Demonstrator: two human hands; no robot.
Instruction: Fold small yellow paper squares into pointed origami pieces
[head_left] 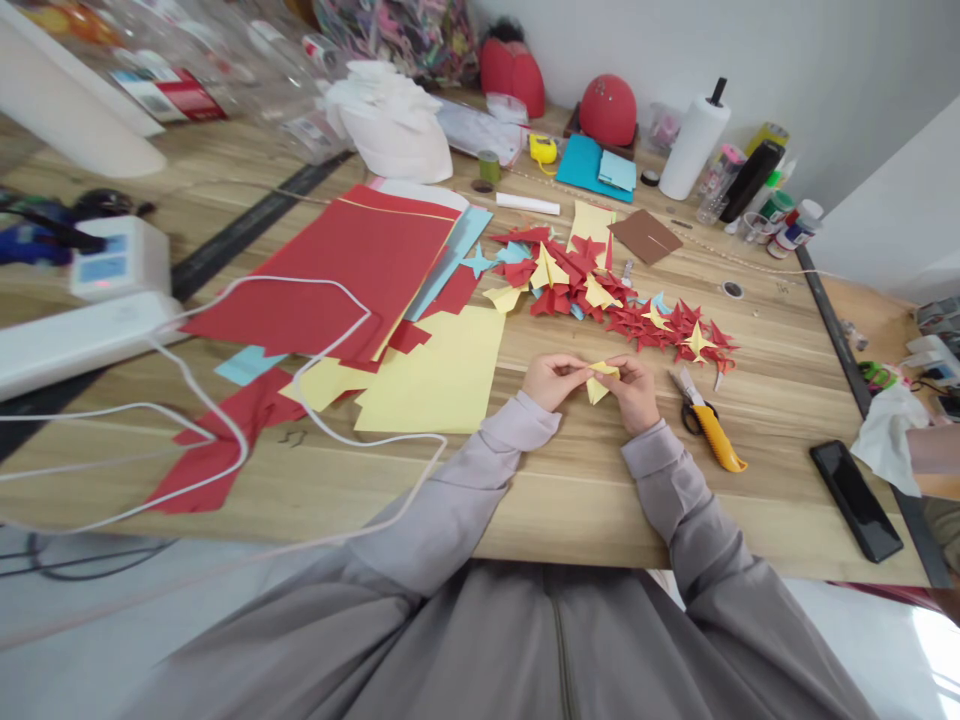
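Between my two hands is a small folded piece of yellow paper (600,385), held just above the wooden table. My left hand (553,380) pinches its left edge with thumb and fingers. The right edge is gripped by my right hand (636,390), its fingers closed on the paper. Beyond my hands lies a heap of folded paper pieces (574,270), mostly red with some yellow and light blue. Red paper stars (671,330) trail off to the right of the heap. Close to my right hand rests a yellow-handled utility knife (718,440), with scissors (694,415) partly under it.
Sheets of red paper (337,260) and yellow paper (450,375) lie to the left, crossed by a white cable (322,360). A black phone (855,500) is near the right front edge. Bottles (795,228) and a white paper roll (695,145) stand at the back.
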